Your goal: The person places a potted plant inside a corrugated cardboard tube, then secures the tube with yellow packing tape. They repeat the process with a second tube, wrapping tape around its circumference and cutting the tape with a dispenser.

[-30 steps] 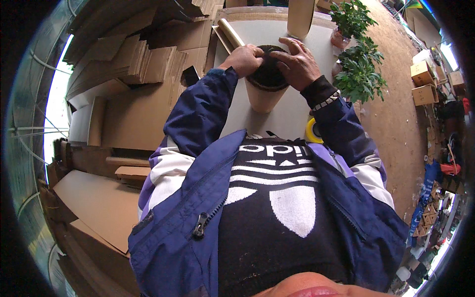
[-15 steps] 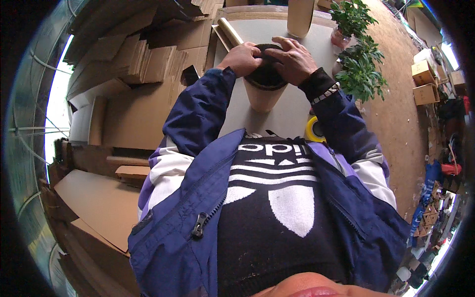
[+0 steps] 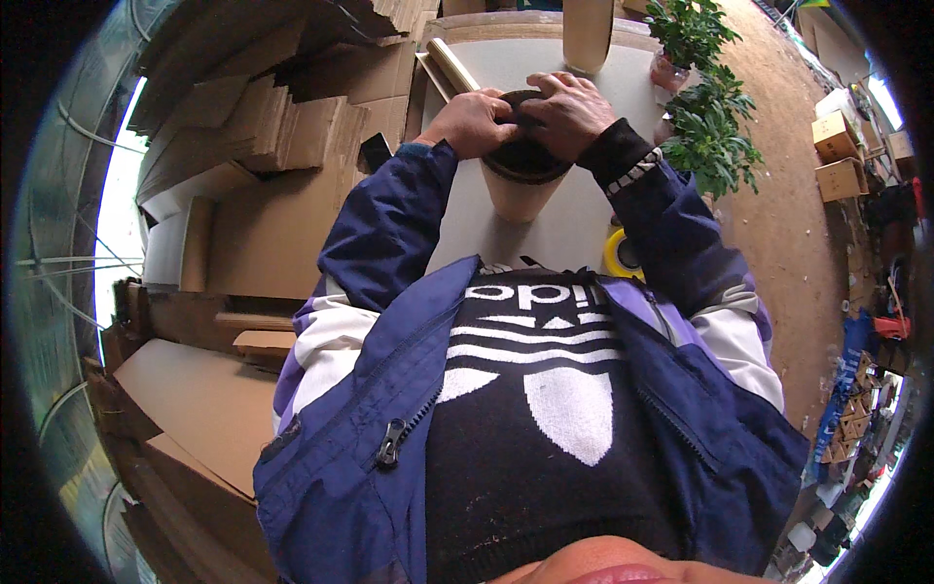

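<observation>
A tan, paper-coloured tapered pot sleeve [image 3: 519, 202] stands on the pale tabletop [image 3: 464, 226]. In its mouth sits a dark round pot [image 3: 525, 159], with its opening facing me. My left hand [image 3: 469, 124] grips the rim from the left, its thumb reaching over the edge. My right hand [image 3: 571, 114] is closed on the far right of the rim, its fingers bent over the edge and its fingertips partly hidden. Both hands nearly meet at the far side of the opening.
Another tan sleeve [image 3: 588, 37] stands at the far edge. Leafy potted plants [image 3: 710, 131] line the right side. A yellow tape roll [image 3: 620, 255] lies by my right sleeve. Rolled tan sheets [image 3: 450, 66] lie at far left, beside stacked cardboard [image 3: 272, 234].
My right hand has shifted slightly left and its fingers have drawn closer together over the rim. My left hand stays on the rim, with its thumb a little lower.
</observation>
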### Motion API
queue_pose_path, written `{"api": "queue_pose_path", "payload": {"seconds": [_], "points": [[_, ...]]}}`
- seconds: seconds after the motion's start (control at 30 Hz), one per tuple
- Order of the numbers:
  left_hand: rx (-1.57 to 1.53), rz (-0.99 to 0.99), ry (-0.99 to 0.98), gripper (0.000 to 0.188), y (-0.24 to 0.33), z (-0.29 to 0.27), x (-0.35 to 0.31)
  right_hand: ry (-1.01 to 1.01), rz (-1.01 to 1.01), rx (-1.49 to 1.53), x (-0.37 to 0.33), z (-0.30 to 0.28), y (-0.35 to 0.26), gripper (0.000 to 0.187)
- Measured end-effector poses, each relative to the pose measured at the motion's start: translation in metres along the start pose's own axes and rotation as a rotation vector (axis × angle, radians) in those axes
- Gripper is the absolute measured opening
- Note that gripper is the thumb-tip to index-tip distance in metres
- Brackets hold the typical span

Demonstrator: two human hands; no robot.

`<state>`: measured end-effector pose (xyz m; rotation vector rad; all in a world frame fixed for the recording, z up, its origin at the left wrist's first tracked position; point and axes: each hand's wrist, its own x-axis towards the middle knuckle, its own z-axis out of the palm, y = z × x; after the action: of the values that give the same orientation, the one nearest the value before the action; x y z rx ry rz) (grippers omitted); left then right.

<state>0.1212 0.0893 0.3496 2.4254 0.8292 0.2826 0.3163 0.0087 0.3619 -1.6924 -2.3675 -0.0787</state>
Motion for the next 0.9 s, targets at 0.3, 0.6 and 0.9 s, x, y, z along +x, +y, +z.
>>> {"api": "queue_pose_path", "payload": {"seconds": [0.3,0.6,0.9], "points": [[-0.443,0.06,0.336,0.036,-0.002,0.024,-0.012,-0.096,-0.03,-0.082,0.018,0.005,0.005,0.026],[-0.501,-0.087,0.436,0.045,-0.01,0.034,-0.024,0.365,0.037,0.24,0.009,0.013,0.035,0.025],[-0.749,-0.175,0.45,0.061,0.012,0.057,-0.085,0.239,0.093,0.437,-0.006,0.032,0.016,0.03]]}}
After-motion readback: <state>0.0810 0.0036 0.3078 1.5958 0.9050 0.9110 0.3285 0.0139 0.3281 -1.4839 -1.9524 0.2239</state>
